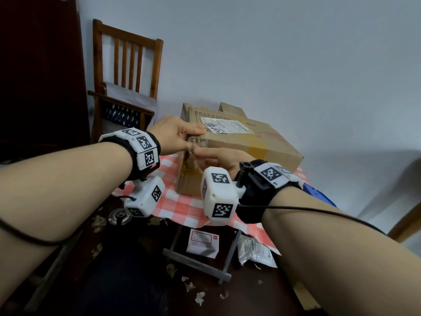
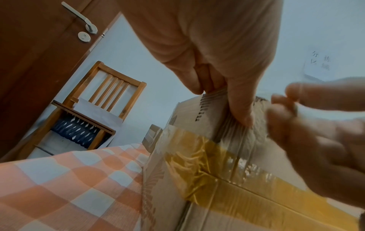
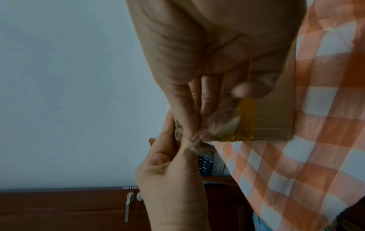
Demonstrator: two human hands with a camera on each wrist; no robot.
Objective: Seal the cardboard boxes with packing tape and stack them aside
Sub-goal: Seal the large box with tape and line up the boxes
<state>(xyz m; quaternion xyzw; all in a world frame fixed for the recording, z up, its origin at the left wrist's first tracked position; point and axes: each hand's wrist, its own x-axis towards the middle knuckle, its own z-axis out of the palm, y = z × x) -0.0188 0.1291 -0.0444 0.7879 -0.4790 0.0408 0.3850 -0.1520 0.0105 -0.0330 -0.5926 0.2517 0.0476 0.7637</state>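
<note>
On the floor nearest us lie torn scraps of paper [image 1: 200, 298] and a white envelope [image 1: 203, 244], under the edge of the checked tablecloth [image 1: 182, 205]. Above it our right hand [image 1: 219, 159] reaches in with the fingers curled, thumb and fingertips pinching a crumpled end of clear tape [image 3: 197, 137] at the near corner of the cardboard box [image 1: 239, 144]. Our left hand [image 1: 175, 133] meets it there: the thumb lies along the top edge, the other fingers fold round the corner, and they seem to nip the same tape end. The box sits flat on the cloth, its flaps down, a strip of yellowish tape [image 2: 217, 159] already running across the near end and over the top beside the shipping label [image 1: 225, 127]. We judge the sealing partly done; this loose end still wants pressing down or tearing off, and stacking has not begun. A second, smaller box [image 1: 231, 109] waits behind, and a wooden chair [image 1: 127, 71] stands by the wall.
</note>
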